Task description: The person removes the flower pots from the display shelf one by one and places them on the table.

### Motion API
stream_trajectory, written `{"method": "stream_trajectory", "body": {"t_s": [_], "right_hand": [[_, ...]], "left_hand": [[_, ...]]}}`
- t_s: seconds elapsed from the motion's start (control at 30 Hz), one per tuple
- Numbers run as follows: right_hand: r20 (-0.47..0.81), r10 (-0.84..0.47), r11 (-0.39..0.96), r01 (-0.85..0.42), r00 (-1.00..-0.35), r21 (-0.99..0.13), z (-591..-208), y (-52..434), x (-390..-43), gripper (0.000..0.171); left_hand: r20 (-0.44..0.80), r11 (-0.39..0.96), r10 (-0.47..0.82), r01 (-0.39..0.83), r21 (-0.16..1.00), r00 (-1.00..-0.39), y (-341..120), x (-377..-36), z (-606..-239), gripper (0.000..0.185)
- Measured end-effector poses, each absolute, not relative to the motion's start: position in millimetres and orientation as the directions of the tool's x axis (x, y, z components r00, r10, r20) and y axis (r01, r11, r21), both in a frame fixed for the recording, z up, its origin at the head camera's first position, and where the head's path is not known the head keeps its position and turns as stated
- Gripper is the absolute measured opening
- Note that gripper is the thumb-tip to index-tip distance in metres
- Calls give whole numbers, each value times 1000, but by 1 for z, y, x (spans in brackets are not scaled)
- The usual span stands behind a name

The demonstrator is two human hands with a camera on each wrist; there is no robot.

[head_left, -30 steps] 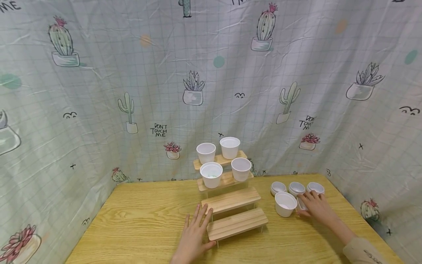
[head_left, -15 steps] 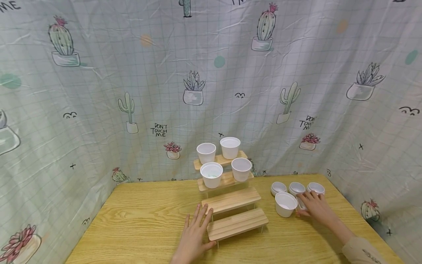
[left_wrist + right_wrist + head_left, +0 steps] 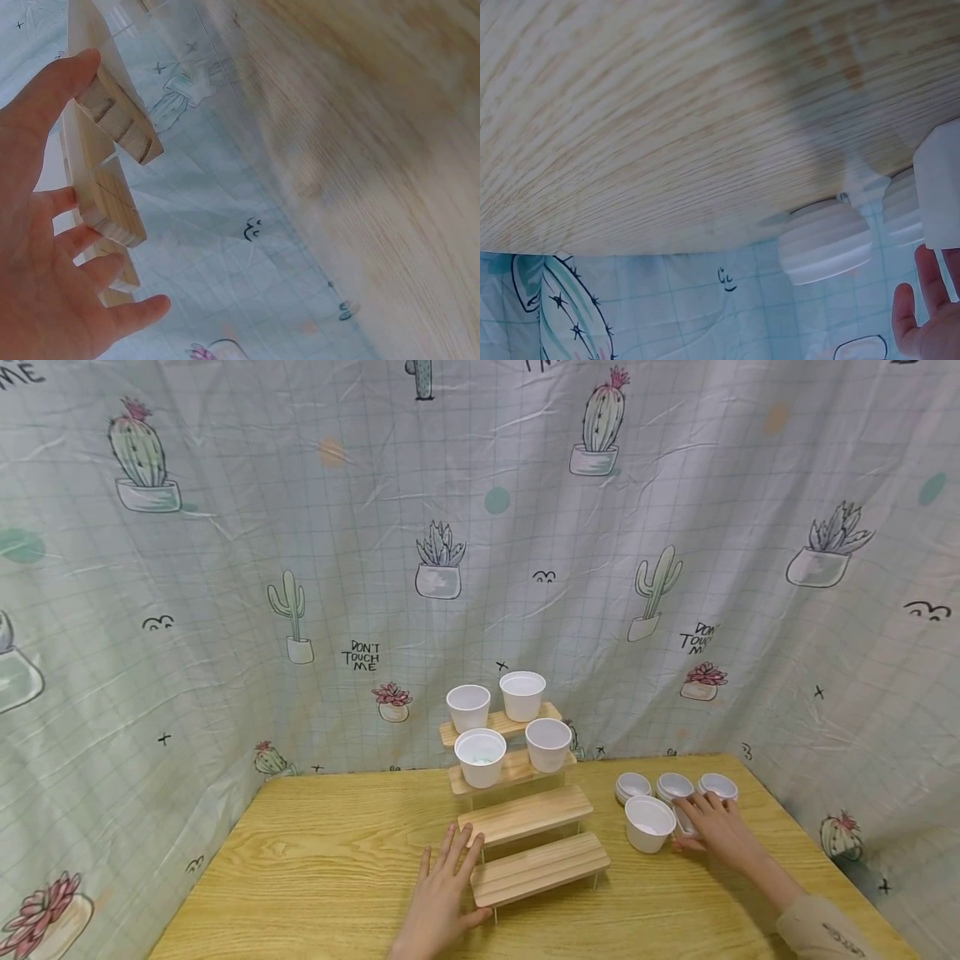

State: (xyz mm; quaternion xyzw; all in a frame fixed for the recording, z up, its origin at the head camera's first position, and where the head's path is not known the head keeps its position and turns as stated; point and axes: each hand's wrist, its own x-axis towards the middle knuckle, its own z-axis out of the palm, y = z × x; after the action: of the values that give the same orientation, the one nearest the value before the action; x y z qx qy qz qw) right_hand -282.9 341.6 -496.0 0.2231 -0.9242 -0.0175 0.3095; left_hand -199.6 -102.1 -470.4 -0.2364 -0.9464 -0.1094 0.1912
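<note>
My left hand [image 3: 438, 893] touches the left end of a tiered wooden stand [image 3: 540, 868] on clear supports, its fingers spread. In the left wrist view the thumb rests on the lowest step's end [image 3: 124, 120], and fingertips touch the step behind it. At the right, my right hand [image 3: 716, 828] holds a white plastic pot [image 3: 686, 823], mostly hidden under the fingers; in the right wrist view the held pot [image 3: 939, 187] shows at the edge. Just left of it stands another white pot [image 3: 649, 825], upright and open-topped.
White pots, such as the back-left one [image 3: 468, 708], stand in pairs on the two upper steps. Behind my right hand is a row of three low white ribbed containers [image 3: 675, 787]. A cactus-print curtain [image 3: 337, 568] hangs round the wooden table [image 3: 322, 860].
</note>
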Motion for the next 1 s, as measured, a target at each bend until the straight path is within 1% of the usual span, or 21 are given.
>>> {"method": "stream_trajectory", "body": {"t_s": [0.13,0.3,0.4,0.83,1.0], "right_hand": [[561,-420,901,-401,-713,164,-495,343,-282,67],[593,-428,893,-420,-683,161,-493,347,-278,69],[601,-430,889,-431,-673,153,-491,349,-275,69],[614,-404,897,-426,-679,119,-477,337,-258,64],[629,-413,887,-447,-658,115,-468,323,-254,63]], "left_hand": [[430,862,410,496,107,-804,-102,-200,-470,97],[443,860,412,500,100,-796,-102,-199,-469,96],[437,860,412,499,103,-799,-102,-199,-468,96],[392,867,409,485,116,-824,-102,-199,-469,97],[388,865,405,485,131,-828,-102,-198,-468,97]]}}
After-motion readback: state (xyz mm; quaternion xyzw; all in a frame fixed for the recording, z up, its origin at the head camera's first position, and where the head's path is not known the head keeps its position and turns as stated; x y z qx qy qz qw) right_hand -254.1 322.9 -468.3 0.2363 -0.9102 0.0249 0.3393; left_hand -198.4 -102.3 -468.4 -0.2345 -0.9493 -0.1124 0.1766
